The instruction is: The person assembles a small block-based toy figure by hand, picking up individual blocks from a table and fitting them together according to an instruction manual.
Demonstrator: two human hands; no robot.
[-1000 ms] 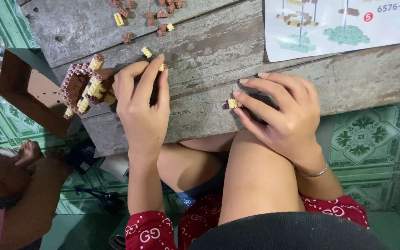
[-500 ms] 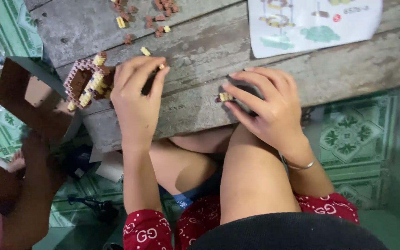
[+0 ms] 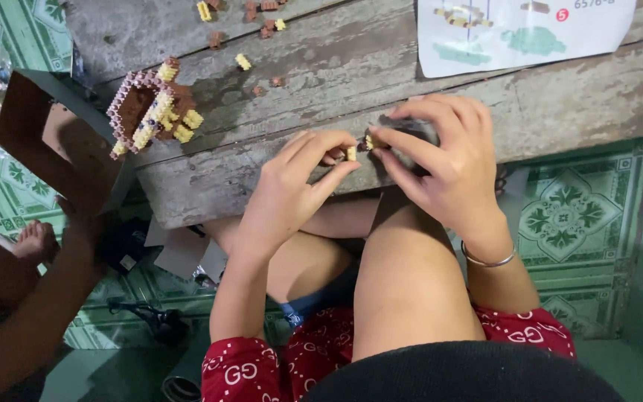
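since a moment ago her left hand (image 3: 292, 186) has left the brick model (image 3: 150, 108) on the weathered wooden table (image 3: 574, 104) and come right to meet the right hand (image 3: 440, 160). both pinch narrow: left on a tiny yellow brick (image 3: 351, 153), right on a small dark piece (image 3: 411, 138). best to line studs squarely, then press gently.

Single head-worn view, steeply downward and close, over wooden bench (image 3: 560, 104) and knees

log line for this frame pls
left hand: pinches small yellow brick | right hand: holds dark piece, yellow bit at fingertips | half-built brick model: apart on wooden table
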